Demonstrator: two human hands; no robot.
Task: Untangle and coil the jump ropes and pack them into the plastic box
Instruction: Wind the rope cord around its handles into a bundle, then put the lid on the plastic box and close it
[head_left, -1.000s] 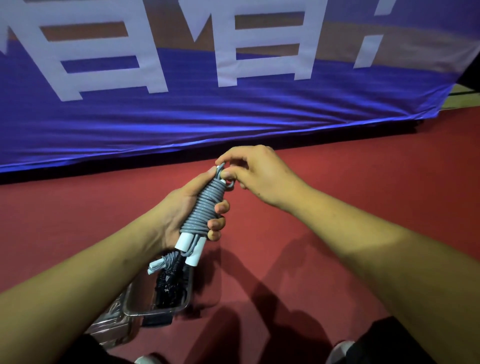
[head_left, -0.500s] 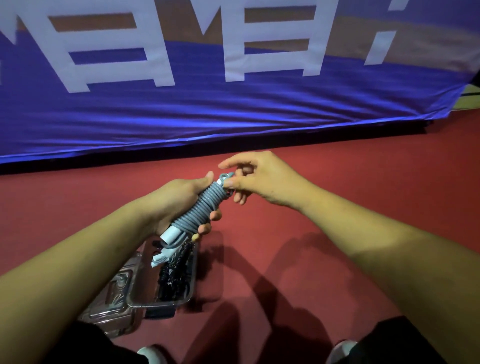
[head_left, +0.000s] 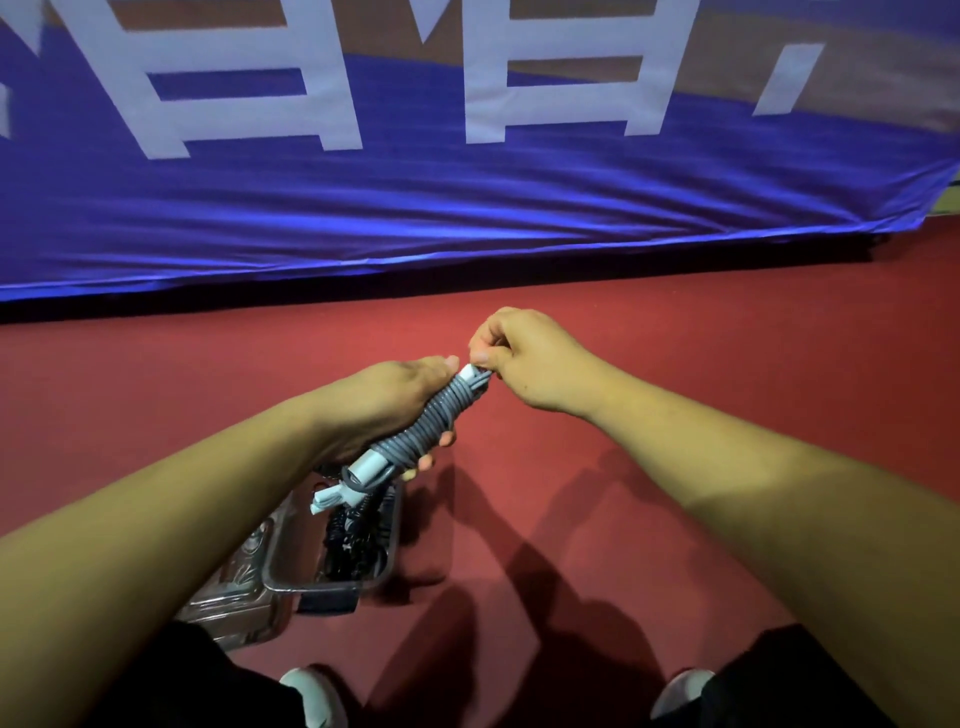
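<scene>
My left hand (head_left: 395, 405) grips a grey jump rope (head_left: 426, 426) wound tightly round its white handles, held tilted above the floor. My right hand (head_left: 519, 353) pinches the rope's end at the top of the bundle. Below the bundle, on the red floor, a clear plastic box (head_left: 291, 582) holds a coiled black jump rope (head_left: 353, 540) and another white-handled rope (head_left: 332, 496) at its far end. My left forearm hides part of the box.
A clear lid (head_left: 228, 603) lies beside the box on its left. A blue banner (head_left: 467, 208) with white characters hangs along the far edge of the red floor (head_left: 675, 364). My white shoes (head_left: 311, 696) show at the bottom.
The bundle has tilted further over to the right in my left hand. My right hand's fingers have closed tighter on the rope end at the top.
</scene>
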